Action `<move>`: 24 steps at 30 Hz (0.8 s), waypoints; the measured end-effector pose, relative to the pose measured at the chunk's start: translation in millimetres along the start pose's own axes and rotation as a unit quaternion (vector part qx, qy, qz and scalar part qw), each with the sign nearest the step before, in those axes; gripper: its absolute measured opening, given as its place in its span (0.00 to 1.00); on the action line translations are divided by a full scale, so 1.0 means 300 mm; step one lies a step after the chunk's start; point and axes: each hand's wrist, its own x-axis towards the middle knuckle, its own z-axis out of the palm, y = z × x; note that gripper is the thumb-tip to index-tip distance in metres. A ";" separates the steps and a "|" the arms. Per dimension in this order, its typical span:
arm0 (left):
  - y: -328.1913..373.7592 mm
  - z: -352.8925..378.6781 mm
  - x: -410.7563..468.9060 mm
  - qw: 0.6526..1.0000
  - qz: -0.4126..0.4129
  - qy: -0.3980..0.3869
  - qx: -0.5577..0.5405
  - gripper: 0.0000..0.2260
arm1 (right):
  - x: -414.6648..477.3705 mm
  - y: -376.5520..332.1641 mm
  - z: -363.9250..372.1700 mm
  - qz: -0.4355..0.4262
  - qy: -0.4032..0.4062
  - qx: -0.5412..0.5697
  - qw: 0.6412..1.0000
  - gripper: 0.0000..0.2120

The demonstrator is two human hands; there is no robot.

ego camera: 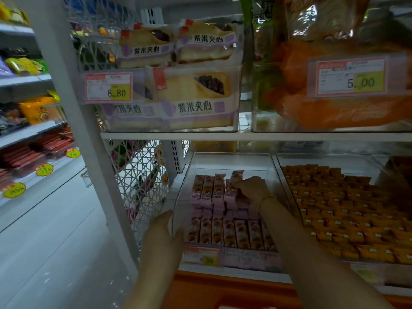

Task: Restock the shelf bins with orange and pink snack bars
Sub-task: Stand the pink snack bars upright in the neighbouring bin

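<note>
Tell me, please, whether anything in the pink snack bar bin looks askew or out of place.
One pink bar in the clear bin's back row leans, its top above its upright neighbours, with the right hand gripping it. The orange bars in the next bin lie in even rows; nothing else stands out.

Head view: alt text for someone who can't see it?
The right hand pinches a pink snack bar at the back of the clear bin; the left hand holds its front-left corner. Orange bars fill the neighbouring bin.
</note>
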 end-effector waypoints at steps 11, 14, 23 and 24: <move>-0.056 0.006 0.040 0.999 0.044 -0.021 -0.001 0.22 | 0.019 -0.017 0.090 -0.167 0.004 -0.220 0.961 0.27; -0.062 0.009 0.044 0.999 0.045 -0.018 0.001 0.22 | -0.049 -0.032 0.148 -0.206 -0.099 -0.379 0.897 0.47; -0.083 0.012 0.035 0.998 0.053 -0.023 -0.023 0.22 | -0.068 -0.021 0.168 -0.295 -0.112 -0.339 0.886 0.14; -0.087 0.012 0.036 0.998 0.050 -0.025 -0.023 0.22 | -0.073 -0.019 0.175 -0.307 -0.150 -0.342 0.876 0.12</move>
